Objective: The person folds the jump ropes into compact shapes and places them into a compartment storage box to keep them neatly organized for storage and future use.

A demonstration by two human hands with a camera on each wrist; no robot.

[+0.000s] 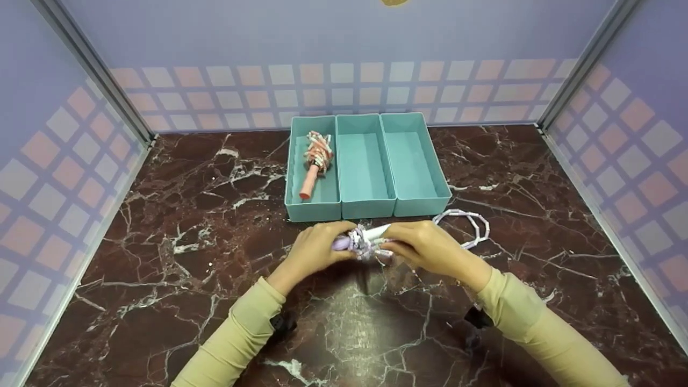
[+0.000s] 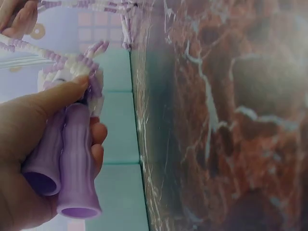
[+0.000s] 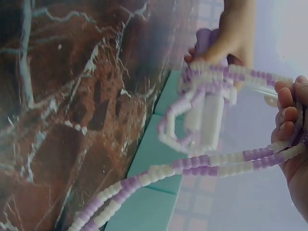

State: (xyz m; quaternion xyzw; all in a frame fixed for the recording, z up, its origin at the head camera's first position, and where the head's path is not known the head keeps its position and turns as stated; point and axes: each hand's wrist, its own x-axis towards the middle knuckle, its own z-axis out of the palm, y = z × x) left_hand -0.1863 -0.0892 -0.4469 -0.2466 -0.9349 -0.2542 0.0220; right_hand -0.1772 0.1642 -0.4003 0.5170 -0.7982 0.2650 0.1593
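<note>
A purple and white beaded jump rope (image 1: 361,242) is held above the table between both hands. My left hand (image 1: 317,244) grips its two ridged purple handles (image 2: 79,159) side by side, the thumb lying across the upper ends. Several turns of beaded cord (image 3: 207,82) wrap around the handles, whose other parts look white. Pinched in the fingers of my right hand (image 1: 430,250) are strands of the cord, a short way to the right of the bundle. From that hand a loose loop (image 1: 475,217) trails down to the right. Part of the cord is hidden inside the right hand.
A teal tray (image 1: 314,214) with three compartments stands just beyond the hands. In its left compartment lies a bundled orange and white beaded jump rope (image 1: 318,153) with orange handles. Patterned panels (image 1: 344,91) enclose the dark marbled table (image 1: 215,301) at the back and sides.
</note>
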